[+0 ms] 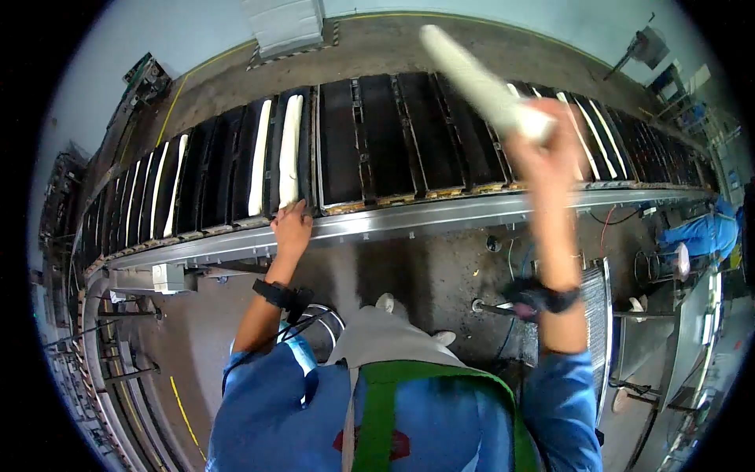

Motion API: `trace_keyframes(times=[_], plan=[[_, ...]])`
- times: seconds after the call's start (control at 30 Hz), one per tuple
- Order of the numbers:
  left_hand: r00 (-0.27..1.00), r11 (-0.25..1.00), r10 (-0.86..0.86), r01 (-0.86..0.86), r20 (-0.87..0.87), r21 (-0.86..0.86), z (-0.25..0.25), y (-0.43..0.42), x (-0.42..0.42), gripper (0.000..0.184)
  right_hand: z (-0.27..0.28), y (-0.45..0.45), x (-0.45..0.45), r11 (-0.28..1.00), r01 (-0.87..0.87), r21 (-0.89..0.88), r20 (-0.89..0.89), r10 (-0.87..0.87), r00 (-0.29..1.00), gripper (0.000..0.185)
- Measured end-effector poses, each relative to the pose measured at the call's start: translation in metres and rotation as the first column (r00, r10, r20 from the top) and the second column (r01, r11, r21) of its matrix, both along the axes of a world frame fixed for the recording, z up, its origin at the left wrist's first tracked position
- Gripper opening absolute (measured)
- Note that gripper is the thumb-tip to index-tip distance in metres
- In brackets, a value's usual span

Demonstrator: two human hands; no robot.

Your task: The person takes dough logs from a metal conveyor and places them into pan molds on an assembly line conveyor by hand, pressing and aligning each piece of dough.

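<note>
My right hand [546, 145], blurred by motion, is raised over the conveyor and closed around one end of a long pale dough stick [472, 79]. The stick slants up and away to the left, its far end in the air. At the near rim of the dark trays, my left hand [292, 228] rests with its fingers stretched over the near end of another dough strip [290, 149]. That strip lies lengthwise in a black tray. Just left of it is a second dough strip [261, 161]. Both wrists carry black bands.
A long curved conveyor [377, 224] with a metal edge bears dark trays [385, 141]; several hold pale strips at left and right. A mesh-topped stand [598, 330] is at my right. Another person in blue [704, 234] is farther right. A white stack [283, 25] stands beyond.
</note>
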State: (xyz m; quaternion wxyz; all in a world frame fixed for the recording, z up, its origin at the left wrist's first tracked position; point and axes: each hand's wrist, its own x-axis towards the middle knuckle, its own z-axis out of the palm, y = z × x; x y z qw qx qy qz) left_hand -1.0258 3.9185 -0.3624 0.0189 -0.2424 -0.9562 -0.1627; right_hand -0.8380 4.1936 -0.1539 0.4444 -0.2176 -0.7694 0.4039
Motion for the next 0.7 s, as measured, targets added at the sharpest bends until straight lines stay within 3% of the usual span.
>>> trace_keyframes(times=[0.03, 0.07, 0.1, 0.13, 0.17, 0.2, 0.27, 0.3, 0.37, 0.47, 0.53, 0.6, 0.63, 0.67, 0.7], plan=[[1.0, 0.999, 0.027, -0.027, -0.008, 0.033, -0.001, 0.003, 0.001, 0.039, -0.018, -0.013, -0.029, 0.933, -0.012, 0.36, -0.002, 0.013, 1.0, 0.033], [0.998, 0.997, 0.055, -0.054, -0.015, 0.063, 0.0, 0.006, 0.004, 0.04, -0.045, -0.022, -0.054, 0.875, -0.182, 0.449, -0.003, 0.205, 0.979, 0.034], [0.991, 0.997, 0.035, -0.025, -0.126, 0.077, 0.003, 0.01, 0.011, 0.039, -0.087, -0.03, -0.078, 0.836, -0.432, 0.339, 0.069, 0.436, 0.897, 0.036], [0.992, 0.998, 0.032, -0.024, -0.122, 0.066, 0.003, 0.013, 0.011, 0.039, -0.12, -0.04, -0.086, 0.717, -0.604, 0.348, 0.176, 0.583, 0.793, 0.044], [0.993, 0.983, -0.022, 0.042, -0.114, 0.18, 0.002, 0.017, 0.009, 0.037, -0.144, -0.048, -0.084, 0.641, -0.682, 0.352, 0.339, 0.592, 0.731, 0.051], [0.991, 0.949, -0.074, 0.103, -0.108, 0.297, 0.003, 0.024, 0.008, 0.036, -0.158, -0.053, -0.076, 0.612, -0.753, 0.243, 0.429, 0.629, 0.649, 0.051], [0.996, 0.966, -0.081, 0.089, -0.044, 0.242, 0.008, 0.038, 0.005, 0.034, -0.176, -0.046, -0.063, 0.605, -0.782, 0.149, 0.485, 0.645, 0.591, 0.045], [0.994, 0.977, -0.079, 0.093, -0.081, 0.192, 0.008, 0.046, 0.004, 0.035, -0.184, -0.034, -0.058, 0.605, -0.783, 0.145, 0.486, 0.646, 0.589, 0.045], [0.988, 0.987, -0.095, 0.109, -0.125, 0.118, 0.011, 0.066, -0.005, 0.036, -0.196, -0.007, -0.047, 0.657, -0.716, 0.235, 0.616, 0.469, 0.633, 0.036], [0.98, 0.977, -0.173, 0.182, -0.094, 0.109, 0.002, 0.1, -0.043, 0.033, -0.206, 0.03, -0.036, 0.731, -0.659, 0.178, 0.628, 0.431, 0.648, 0.03], [0.987, 0.986, -0.154, 0.15, -0.042, -0.071, 0.004, 0.122, -0.059, 0.028, -0.203, 0.045, -0.022, 0.761, -0.598, 0.253, 0.617, 0.349, 0.705, 0.031], [0.972, 0.966, -0.212, 0.193, -0.099, -0.174, -0.011, 0.128, -0.089, 0.026, -0.2, 0.067, -0.014, 0.846, -0.429, 0.316, 0.585, 0.182, 0.79, 0.031], [0.984, 0.973, -0.169, 0.159, -0.048, -0.165, -0.01, 0.129, -0.094, 0.028, -0.203, 0.085, -0.007, 0.868, -0.322, 0.377, 0.57, 0.057, 0.82, 0.031], [0.993, 0.98, -0.121, 0.12, 0.002, -0.161, -0.01, 0.127, -0.095, 0.029, -0.207, 0.107, -0.001, 0.873, -0.305, 0.379, 0.568, 0.041, 0.822, 0.031], [0.984, 0.978, -0.142, 0.156, 0.105, -0.137, -0.012, 0.122, -0.095, 0.03, -0.211, 0.13, 0.006, 0.888, -0.184, 0.42, 0.604, -0.122, 0.788, 0.031]])
